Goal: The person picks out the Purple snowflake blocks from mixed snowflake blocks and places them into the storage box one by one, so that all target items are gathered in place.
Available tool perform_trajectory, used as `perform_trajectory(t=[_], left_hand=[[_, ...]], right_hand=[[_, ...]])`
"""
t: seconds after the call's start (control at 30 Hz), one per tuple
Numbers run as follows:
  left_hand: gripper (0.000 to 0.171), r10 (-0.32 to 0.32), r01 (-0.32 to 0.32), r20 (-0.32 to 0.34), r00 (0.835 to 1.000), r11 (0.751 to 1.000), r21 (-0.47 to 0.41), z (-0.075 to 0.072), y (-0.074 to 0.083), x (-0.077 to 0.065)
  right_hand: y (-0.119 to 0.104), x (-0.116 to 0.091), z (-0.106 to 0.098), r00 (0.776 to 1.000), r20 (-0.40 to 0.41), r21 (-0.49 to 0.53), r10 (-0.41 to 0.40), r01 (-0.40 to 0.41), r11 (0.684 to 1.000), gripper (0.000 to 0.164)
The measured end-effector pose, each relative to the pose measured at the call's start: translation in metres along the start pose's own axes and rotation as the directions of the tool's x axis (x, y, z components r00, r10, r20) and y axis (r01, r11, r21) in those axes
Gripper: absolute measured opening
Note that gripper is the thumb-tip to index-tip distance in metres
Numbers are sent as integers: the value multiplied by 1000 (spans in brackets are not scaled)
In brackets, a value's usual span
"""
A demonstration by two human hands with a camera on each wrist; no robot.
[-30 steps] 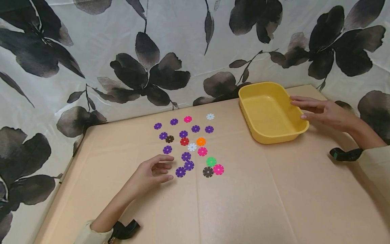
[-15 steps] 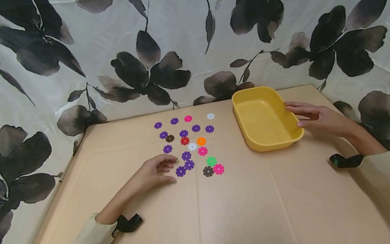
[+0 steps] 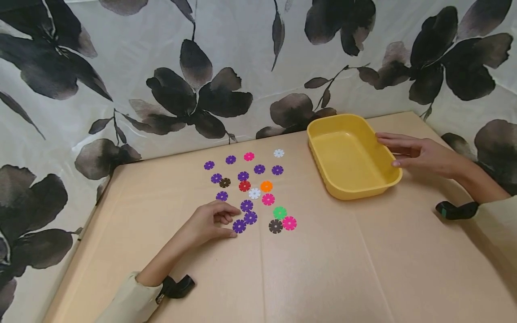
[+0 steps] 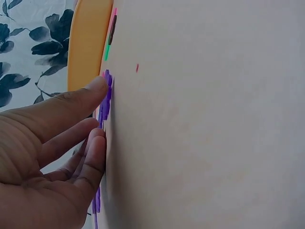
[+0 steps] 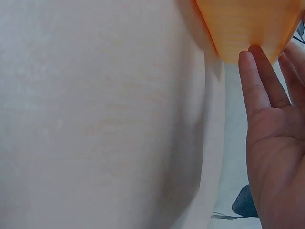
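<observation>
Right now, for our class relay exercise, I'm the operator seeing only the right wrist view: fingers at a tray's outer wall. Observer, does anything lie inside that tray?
Observer: No, the head view shows nothing inside the yellow tray.
Operator: Where is the left hand?
Observer: Close beside a purple notched disc on the table.
Operator: Is any disc orange?
Observer: Yes, one orange notched disc, just above a pink notched disc in the head view.

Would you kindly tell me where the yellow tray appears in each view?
Head: yellow tray, right of centre.
Left wrist: yellow tray, upper left, cropped above.
Right wrist: yellow tray, upper right, cropped above.
Shared landmark: the floral cloth, visible in all three.
</observation>
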State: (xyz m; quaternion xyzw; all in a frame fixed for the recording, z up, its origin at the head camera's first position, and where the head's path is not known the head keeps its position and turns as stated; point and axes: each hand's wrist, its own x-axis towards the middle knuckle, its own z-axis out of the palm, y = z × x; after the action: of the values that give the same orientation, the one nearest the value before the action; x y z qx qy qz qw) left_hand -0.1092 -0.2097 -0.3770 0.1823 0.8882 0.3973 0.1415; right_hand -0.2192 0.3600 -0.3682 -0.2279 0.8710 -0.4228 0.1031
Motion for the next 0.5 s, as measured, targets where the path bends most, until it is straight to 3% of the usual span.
perform_trajectory(t=[0.5], left_hand=[[32,9,-9,12,1000,998,55,0,0,6]], right_hand=[[0,1,1,1000,-1,-10,17,-17,1000,62]])
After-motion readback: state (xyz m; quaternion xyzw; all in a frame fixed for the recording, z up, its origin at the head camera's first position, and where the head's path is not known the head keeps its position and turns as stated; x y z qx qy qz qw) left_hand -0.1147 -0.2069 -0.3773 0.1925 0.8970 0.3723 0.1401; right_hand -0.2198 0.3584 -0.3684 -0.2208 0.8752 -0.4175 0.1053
